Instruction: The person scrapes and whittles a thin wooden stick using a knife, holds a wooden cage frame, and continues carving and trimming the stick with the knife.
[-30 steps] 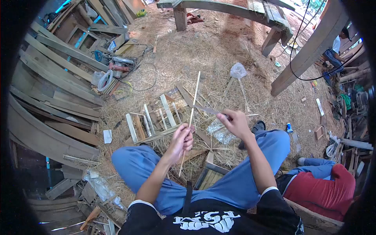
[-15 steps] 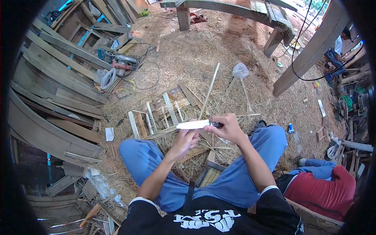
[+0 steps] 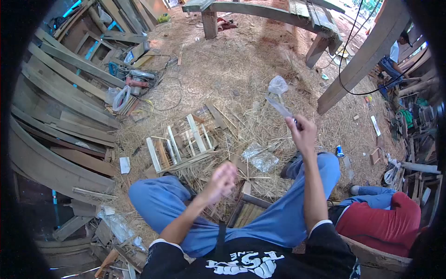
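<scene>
My right hand [image 3: 304, 133] is closed round the handle of a knife [image 3: 279, 108], whose blade points up and to the left over the straw-strewn ground. Above my lap, my left hand [image 3: 220, 182] is smeared by motion, so its fingers and anything in them cannot be made out. Beyond my left hand lies a small wooden frame [image 3: 174, 145] with pale slats. Between my legs is a wooden box [image 3: 247, 209] with slats in it. A clear plastic sheet [image 3: 261, 157] rests on the ground below the knife.
Power tools [image 3: 139, 80] and stacked boards [image 3: 69, 121] are at the left. A wooden bench [image 3: 260, 10] stands ahead, a slanting post [image 3: 362, 56] at the right. A person in a red shirt [image 3: 378, 223] is close on the right; another person [image 3: 392, 63] is farther off.
The knife and my right hand have moved up and right, away from my left hand. My left hand has dropped lower, and the thin strip it held no longer shows clearly.
</scene>
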Action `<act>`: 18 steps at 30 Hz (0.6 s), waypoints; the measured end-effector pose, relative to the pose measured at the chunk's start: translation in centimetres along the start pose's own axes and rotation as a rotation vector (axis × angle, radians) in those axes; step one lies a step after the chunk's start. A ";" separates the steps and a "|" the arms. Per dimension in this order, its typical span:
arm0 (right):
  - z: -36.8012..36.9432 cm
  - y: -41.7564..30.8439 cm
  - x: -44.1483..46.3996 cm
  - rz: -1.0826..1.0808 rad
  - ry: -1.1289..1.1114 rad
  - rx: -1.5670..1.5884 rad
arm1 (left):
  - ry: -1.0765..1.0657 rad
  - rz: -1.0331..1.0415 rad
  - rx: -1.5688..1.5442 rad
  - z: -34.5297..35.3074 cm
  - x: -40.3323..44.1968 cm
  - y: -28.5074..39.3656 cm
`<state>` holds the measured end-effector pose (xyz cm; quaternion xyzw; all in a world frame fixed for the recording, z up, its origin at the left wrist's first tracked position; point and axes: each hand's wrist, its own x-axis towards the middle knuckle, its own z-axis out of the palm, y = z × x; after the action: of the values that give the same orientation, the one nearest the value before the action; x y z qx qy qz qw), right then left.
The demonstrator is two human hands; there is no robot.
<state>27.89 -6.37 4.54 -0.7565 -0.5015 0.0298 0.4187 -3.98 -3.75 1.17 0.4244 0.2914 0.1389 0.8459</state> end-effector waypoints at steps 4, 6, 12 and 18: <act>2.3 -0.7 -2.4 0.035 -0.152 0.079 | 0.166 0.051 -0.158 -0.9 0.0 2.6; 3.4 -1.9 -2.9 -0.007 -0.278 0.126 | 0.184 0.086 -0.190 -0.9 0.0 2.1; 5.9 -5.1 -4.5 -0.177 -0.568 0.251 | 0.185 0.117 -0.162 -1.3 1.7 2.4; 7.7 -6.2 -5.1 -0.390 -0.611 0.346 | 0.237 0.126 -0.063 -1.4 2.9 1.7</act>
<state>17.21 -4.82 1.77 -0.5217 -0.7246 0.2576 0.3693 -2.54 -0.39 0.81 0.3956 0.3574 0.2499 0.8083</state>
